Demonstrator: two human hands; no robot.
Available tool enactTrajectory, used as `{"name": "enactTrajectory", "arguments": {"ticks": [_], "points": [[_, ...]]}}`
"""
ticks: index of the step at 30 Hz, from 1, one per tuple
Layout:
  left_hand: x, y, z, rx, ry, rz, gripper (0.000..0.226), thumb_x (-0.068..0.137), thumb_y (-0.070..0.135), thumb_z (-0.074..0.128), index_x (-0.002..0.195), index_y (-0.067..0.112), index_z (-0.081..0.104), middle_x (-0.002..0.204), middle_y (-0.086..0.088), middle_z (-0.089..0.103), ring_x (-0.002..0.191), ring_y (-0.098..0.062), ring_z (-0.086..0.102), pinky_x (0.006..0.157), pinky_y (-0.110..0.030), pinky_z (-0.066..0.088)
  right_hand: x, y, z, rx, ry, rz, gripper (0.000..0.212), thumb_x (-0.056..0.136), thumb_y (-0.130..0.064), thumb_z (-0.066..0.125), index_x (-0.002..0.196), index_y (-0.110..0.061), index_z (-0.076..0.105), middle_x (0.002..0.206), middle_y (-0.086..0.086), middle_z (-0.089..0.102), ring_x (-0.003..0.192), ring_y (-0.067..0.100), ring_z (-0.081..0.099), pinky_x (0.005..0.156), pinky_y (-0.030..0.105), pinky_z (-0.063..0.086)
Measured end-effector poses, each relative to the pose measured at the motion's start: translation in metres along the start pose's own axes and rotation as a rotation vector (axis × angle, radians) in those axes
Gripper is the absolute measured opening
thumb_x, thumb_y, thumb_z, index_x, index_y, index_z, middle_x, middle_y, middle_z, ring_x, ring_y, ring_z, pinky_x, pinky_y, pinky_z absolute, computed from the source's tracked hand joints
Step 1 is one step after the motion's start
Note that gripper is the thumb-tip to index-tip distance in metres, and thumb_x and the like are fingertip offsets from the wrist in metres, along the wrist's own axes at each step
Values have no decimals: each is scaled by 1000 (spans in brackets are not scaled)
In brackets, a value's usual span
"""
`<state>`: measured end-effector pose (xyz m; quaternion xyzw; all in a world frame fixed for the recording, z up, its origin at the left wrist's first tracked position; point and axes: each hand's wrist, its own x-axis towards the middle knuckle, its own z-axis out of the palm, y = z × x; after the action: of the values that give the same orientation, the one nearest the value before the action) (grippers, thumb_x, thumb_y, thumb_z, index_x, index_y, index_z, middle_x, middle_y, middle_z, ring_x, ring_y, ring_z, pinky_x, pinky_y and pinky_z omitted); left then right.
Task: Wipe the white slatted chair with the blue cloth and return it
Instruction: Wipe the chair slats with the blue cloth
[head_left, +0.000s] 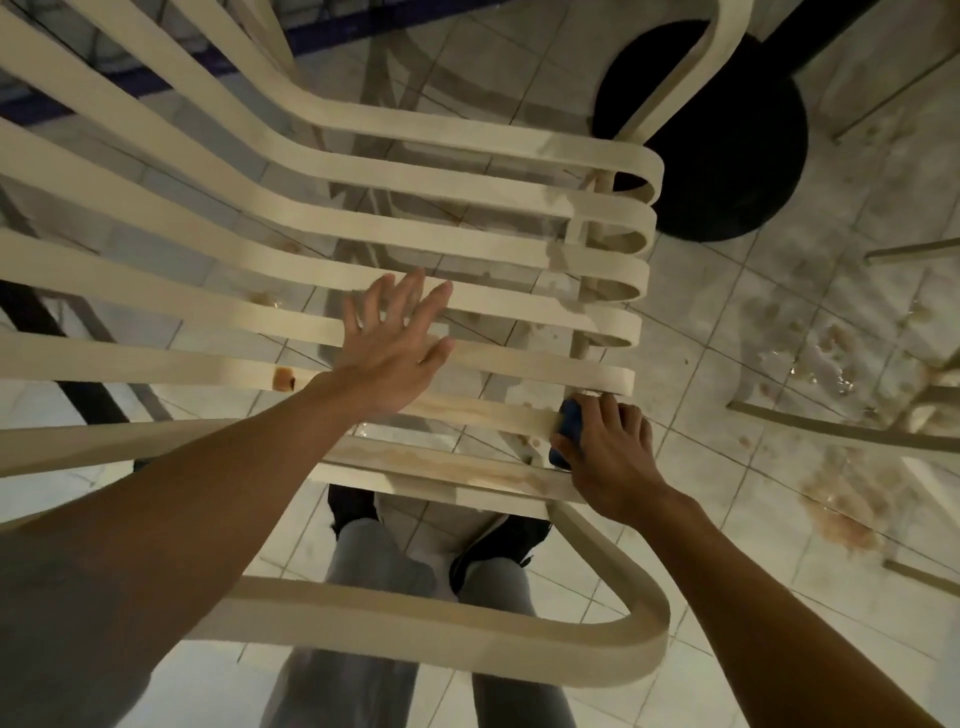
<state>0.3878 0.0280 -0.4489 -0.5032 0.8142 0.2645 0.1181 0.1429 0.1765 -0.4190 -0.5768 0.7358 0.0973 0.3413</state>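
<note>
Looking down, head view: white slatted chair (415, 223) fills frame, brownish smears on near slats. Left grip (395, 348) released, fingers spread flat across middle slats, likely bracing chair against wiping pressure. Right grip (608, 457) grasping blue cloth (569, 423), pressing it onto end of stained near slat. Cloth mostly hidden under fingers, only blue edge showing on thumb side. Tiled floor (727, 322) below, stained at right. Judgement: wiping in hand, return not yet done.
</note>
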Motion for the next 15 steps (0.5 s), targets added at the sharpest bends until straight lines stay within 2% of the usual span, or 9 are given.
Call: {"name": "enactTrajectory", "arguments": {"ticks": [2,3,6,9,11,15], "points": [[5,-21,-9,67,94,70,71,95,64,30,154,34,6,161,-1,9,144,-38,15,113,-62,11,4,0,2,-41,-1,-9,45,97,-45,45,134,-24,28,135,2,37,118,25,32,109,43,26],[10,-35,-13,89,107,76,77,92,68,33,155,35,4,162,0,8,145,-39,14,113,-64,11,5,0,3,-47,-2,-7,44,98,-45,44,134,-24,29,134,2,37,117,25,33,108,43,26],[19,-69,-17,113,87,66,91,84,83,28,154,43,-14,165,7,-11,151,-34,-4,114,-64,-2,7,-6,3,-81,-8,-16,42,99,-44,43,134,-23,30,135,3,38,116,26,34,107,43,26],[25,-82,-10,121,45,126,92,81,91,19,152,46,-18,161,9,-29,149,-31,-24,111,-58,-17,9,-21,1,-154,-10,-38,41,100,-43,40,134,-21,34,133,4,39,115,26,36,107,43,27],[26,-85,-5,97,46,145,90,83,89,19,153,45,-16,159,8,-34,147,-30,-30,110,-58,-19,12,-35,2,-175,-12,-59,40,100,-42,39,133,-20,37,131,4,41,114,26,37,107,43,26],[32,-91,-2,102,52,169,90,83,89,19,154,44,-13,160,8,-33,146,-31,-31,110,-59,-19,22,-63,7,-126,8,-111,38,100,-36,43,132,-17,43,128,6,45,114,26,36,104,39,22]]}}
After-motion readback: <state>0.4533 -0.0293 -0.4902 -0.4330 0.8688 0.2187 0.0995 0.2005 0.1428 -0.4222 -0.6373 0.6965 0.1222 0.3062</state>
